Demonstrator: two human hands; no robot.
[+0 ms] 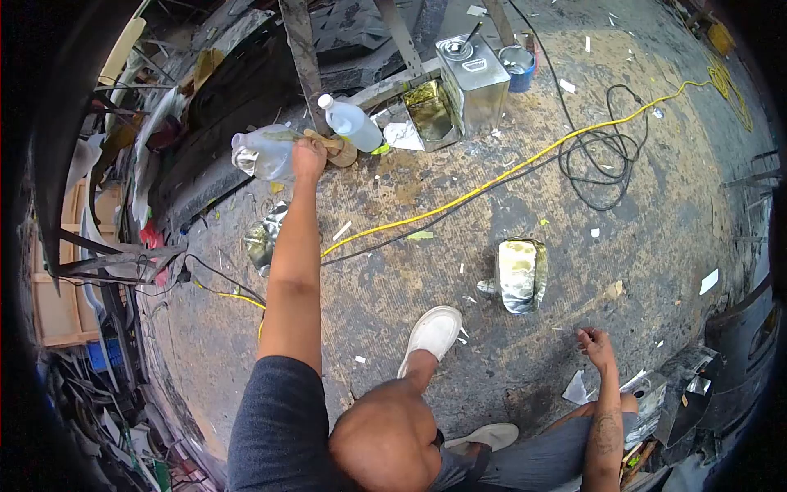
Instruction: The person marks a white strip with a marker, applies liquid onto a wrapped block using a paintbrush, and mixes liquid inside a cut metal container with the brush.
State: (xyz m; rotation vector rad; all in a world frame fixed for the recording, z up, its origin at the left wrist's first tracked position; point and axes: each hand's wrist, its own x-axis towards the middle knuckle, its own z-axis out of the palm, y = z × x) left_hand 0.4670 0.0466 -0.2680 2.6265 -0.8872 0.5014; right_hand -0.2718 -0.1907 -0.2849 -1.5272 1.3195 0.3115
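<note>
My left hand [307, 157] reaches far forward, its fingers closed round a wooden-handled tool [329, 143]; the tool's working end is unclear. To its left lies a translucent plastic jug [266, 154]. On its right are a brown cup-like container [344, 156] and a white-capped plastic bottle [352, 125], which stands upright. My right hand [596, 346] hangs low near my right knee, fingers loosely bent and apart, with nothing visible in them. Closest to it on the floor is a cut-open metal tin [518, 277] with a shiny pale inside.
A tall square metal can [475, 78], an opened can [432, 113] and a blue pot [518, 67] stand at the back. A yellow cable [492, 184] and a coiled black cable [607, 156] cross the floor. Crumpled foil-like metal [266, 238] lies beside my left forearm.
</note>
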